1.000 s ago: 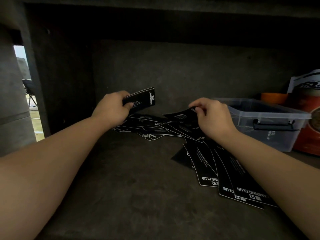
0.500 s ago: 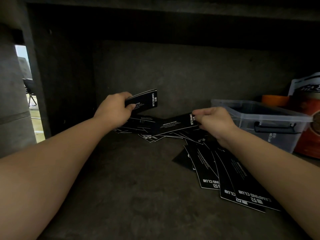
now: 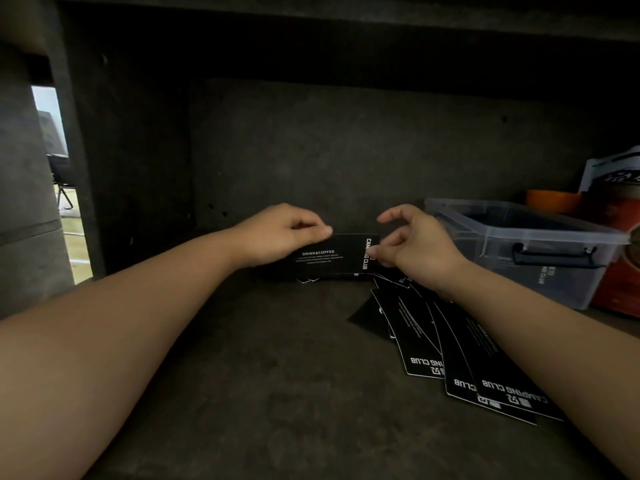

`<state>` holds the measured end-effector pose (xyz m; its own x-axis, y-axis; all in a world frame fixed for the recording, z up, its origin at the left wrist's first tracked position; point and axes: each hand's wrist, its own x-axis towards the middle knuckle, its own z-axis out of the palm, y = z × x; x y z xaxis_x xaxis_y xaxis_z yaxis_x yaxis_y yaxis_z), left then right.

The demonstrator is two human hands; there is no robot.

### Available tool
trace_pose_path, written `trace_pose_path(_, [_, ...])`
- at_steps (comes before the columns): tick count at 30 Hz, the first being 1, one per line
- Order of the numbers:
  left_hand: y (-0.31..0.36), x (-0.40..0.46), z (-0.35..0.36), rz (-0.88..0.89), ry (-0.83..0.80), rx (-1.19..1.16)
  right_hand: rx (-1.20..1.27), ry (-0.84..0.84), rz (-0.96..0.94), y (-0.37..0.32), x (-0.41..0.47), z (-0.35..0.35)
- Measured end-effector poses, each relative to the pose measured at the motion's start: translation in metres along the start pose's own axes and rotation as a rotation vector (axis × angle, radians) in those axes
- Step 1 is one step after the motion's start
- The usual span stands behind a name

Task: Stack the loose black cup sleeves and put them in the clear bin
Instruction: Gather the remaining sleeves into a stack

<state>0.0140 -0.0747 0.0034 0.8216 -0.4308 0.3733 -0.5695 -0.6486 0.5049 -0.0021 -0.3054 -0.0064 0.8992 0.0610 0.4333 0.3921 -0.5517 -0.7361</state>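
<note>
My left hand (image 3: 280, 233) grips a small stack of flat black cardboard cup sleeves (image 3: 334, 258) at its left end, thumb on top, the white "DRINK&COFFEE" print facing me. My right hand (image 3: 415, 242) meets the same stack at its right end: thumb and a fingertip pinch the edge by the "CAMPING CLUB" lettering, while the other fingers are lifted and loosely curled. The stack sits at twelve o'clock from me, held just above the surface.

More loose black sleeves (image 3: 460, 355) lie fanned out on the shelf floor (image 3: 270, 375) at about two o'clock, overlapping one another and running under my right forearm. The clear plastic bin with a dark handle (image 3: 540, 251) stands further out at two o'clock, lid off, just beside my right hand; through its wall I can see printed sleeves inside.

I am working inside a dark, rough grey cabinet: a matte, scuffed floor, a back wall (image 3: 329, 150) at twelve o'clock and a board overhead. At ten o'clock a narrow gap (image 3: 57, 174) shows a bright room beyond. At three o'clock, behind the bin, stand an orange container (image 3: 554, 201) and a red-brown printed package (image 3: 620, 244).
</note>
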Motion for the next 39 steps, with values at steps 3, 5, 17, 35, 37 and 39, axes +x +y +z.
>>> trace_pose_path(3, [0.001,-0.001,0.0,0.011,-0.09,0.185,-0.085,0.018,-0.01,0.001,0.002,0.001])
trace_pose_path(5, [-0.001,-0.002,-0.001,-0.002,-0.092,0.227,-0.139,0.033,0.007,0.003,0.005,0.0])
trace_pose_path(17, [-0.018,-0.003,-0.021,-0.246,0.011,0.342,-0.704,-0.251,0.113,0.006,-0.001,-0.008])
trace_pose_path(35, [-0.025,0.001,-0.02,-0.35,-0.015,0.216,0.818,-0.095,0.251,-0.011,-0.002,-0.014])
trace_pose_path(37, [-0.026,0.002,-0.02,-0.39,0.039,0.108,0.66,-0.113,0.325,-0.011,-0.001,-0.011])
trace_pose_path(39, [-0.029,0.003,-0.02,-0.399,0.061,0.079,0.445,-0.069,0.394,-0.006,0.002,-0.008])
